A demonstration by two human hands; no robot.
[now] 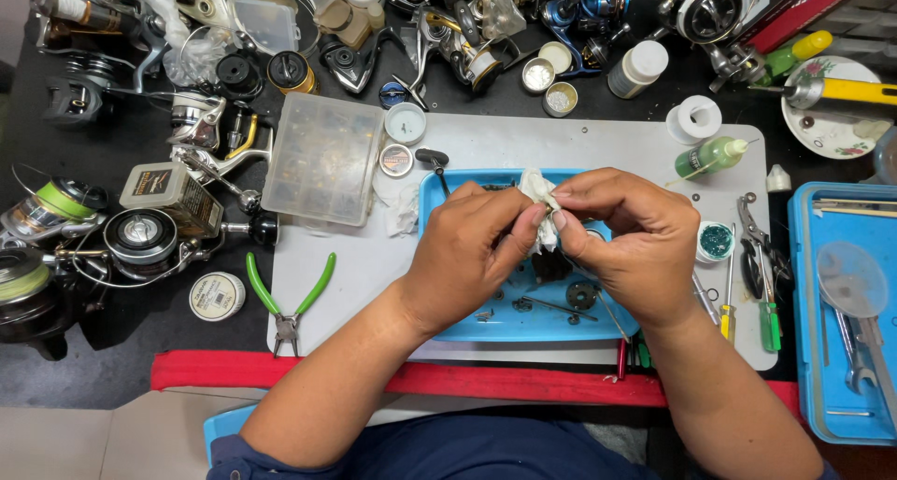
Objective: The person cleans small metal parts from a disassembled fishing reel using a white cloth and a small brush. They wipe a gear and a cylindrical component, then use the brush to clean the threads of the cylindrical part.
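Observation:
Both my hands meet over a shallow blue tray point(439, 195) in the middle of a white work mat point(598, 148). My left hand point(467, 246) and my right hand point(626, 232) pinch a crumpled white tissue point(540, 190) between their fingertips; whatever the tissue wraps is hidden. In the tray under my hands lie small dark reel parts point(581, 296), a thin shaft point(551, 305) and a few screws.
Green-handled pliers point(288, 302) lie left of the tray, beside a clear compartment box point(322, 157). Screwdrivers and a small pot of green grease point(716, 241) sit right, with a blue tool tray point(841, 302). Fishing reels point(140, 237), small jars and bottles crowd the back and left.

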